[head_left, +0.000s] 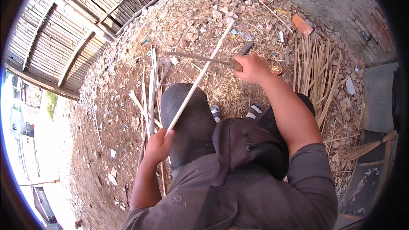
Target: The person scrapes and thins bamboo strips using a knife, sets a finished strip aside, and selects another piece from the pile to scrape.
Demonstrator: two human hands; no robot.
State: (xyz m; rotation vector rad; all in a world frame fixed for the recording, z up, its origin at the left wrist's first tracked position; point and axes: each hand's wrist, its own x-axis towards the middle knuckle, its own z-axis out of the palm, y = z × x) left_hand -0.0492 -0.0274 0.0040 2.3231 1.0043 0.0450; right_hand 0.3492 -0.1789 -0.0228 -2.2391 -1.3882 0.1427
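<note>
My left hand [159,145] is closed around the lower end of a long pale bamboo strip [194,88], which slants up and away to the right. My right hand [253,69] grips the handle of a long-bladed knife [189,56]. Its narrow dark blade points left and crosses the strip's upper part; whether they touch I cannot tell. Just beyond my right fist shows a dark, ridged handle-like piece [246,47], and what it belongs to is hidden. Several split bamboo lengths [152,89] lie on the ground beside my left knee.
A pile of thin bamboo strips [317,70] lies to the right, near an orange brick [302,24]. Stones and litter cover the dirt ground. A bamboo fence [64,30] stands at upper left, a wall [324,0] at upper right. A straw broom [368,148] lies at far right.
</note>
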